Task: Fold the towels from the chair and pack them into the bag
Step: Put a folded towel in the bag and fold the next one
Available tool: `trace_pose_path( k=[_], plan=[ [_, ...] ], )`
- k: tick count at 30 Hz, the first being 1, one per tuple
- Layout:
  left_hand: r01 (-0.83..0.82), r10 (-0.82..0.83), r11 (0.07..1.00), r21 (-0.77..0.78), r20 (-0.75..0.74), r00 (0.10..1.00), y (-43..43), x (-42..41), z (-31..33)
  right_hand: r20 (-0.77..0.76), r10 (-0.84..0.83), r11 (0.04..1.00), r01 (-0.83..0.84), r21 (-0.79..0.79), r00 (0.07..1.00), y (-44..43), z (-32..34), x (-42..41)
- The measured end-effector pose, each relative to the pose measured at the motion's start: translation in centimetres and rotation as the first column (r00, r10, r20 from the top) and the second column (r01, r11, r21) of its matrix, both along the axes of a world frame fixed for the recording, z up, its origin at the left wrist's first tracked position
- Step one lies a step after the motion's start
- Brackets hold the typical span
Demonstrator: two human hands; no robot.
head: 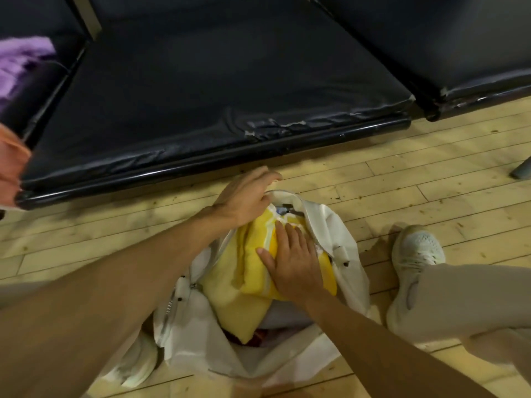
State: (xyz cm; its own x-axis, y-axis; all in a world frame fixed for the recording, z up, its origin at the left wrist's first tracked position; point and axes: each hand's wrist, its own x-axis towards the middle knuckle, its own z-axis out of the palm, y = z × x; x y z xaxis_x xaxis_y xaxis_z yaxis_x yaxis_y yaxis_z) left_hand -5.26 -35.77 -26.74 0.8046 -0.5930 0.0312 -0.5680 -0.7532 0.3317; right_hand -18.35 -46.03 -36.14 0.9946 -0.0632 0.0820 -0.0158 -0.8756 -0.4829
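One folded yellow towel [230, 282] sat in the white bag's [330, 225] mouth: soft, light, squashable; best pressed broadly. Right grip [290, 262] pressed it, fingers straight; left grip [247, 196] at far rim, closure unclear.

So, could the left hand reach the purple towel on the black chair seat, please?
Probably yes: the left hand would first let go of the white fabric bag; nothing shows between it and the purple towel on the black chair seat.
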Motion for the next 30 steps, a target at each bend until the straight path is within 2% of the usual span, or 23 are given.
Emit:
trace_pose_path(
  k=[2, 4, 8, 11, 14, 17, 19, 23, 27, 30],
  plan=[
    [-0.095, 0.095, 0.995, 0.003, -0.024, 0.995, 1.7, -0.5, 0.5, 0.184, 0.072, 0.994, -0.086, 0.069, 0.98, -0.3, 0.5, -0.4],
    [-0.131, 0.132, 0.991, 0.039, -0.028, 0.991, 3.2, -1.0, 0.9, 0.252, 0.143, 0.982, -0.17, 0.086, 0.957, -0.5, 0.8, -0.8],
    [-0.13, 0.135, 0.988, 0.081, -0.068, 0.988, 5.2, -2.1, 0.9, 0.049, 0.234, 0.972, -0.235, 0.011, 0.971, 0.4, 1.2, -0.8],
    [-0.125, 0.123, 0.992, -0.026, -0.067, 0.99, 5.9, -2.6, 1.3, -0.079, 0.224, 0.972, -0.229, -0.053, 0.971, 1.3, 1.3, 0.1],
    [-0.086, 0.079, 0.992, -0.096, -0.079, 0.994, 6.1, -2.5, 1.8, -0.134, 0.149, 0.982, -0.163, -0.097, 0.98, 2.4, 0.9, 1.6],
    [0.0, -0.004, 0.996, -0.088, -0.041, 0.999, 6.2, -2.5, 1.7, -0.125, 0.062, 0.987, -0.08, -0.141, 0.99, 3.7, 0.7, 3.1],
    [-0.015, 0.01, 0.997, -0.077, -0.062, 0.998, 6.1, -2.5, 1.2, -0.17, 0.061, 0.982, -0.089, -0.168, 0.984, 4.1, 0.5, 4.1],
    [-0.11, 0.106, 0.993, -0.032, -0.101, 0.989, 5.2, -3.2, 1.3, -0.317, 0.074, 0.983, -0.123, -0.136, 0.945, 3.8, 1.3, 5.0],
    [-0.087, 0.094, 0.994, 0.061, -0.119, 0.988, 5.3, -3.9, 2.9, -0.431, 0.191, 0.97, -0.237, -0.055, 0.882, 2.2, 3.4, 4.2],
    [-0.041, 0.063, 0.992, 0.118, -0.19, 0.98, 5.8, -4.2, 4.8, -0.441, 0.288, 0.947, -0.322, -0.003, 0.85, 0.0, 5.4, 3.5]
  ],
)
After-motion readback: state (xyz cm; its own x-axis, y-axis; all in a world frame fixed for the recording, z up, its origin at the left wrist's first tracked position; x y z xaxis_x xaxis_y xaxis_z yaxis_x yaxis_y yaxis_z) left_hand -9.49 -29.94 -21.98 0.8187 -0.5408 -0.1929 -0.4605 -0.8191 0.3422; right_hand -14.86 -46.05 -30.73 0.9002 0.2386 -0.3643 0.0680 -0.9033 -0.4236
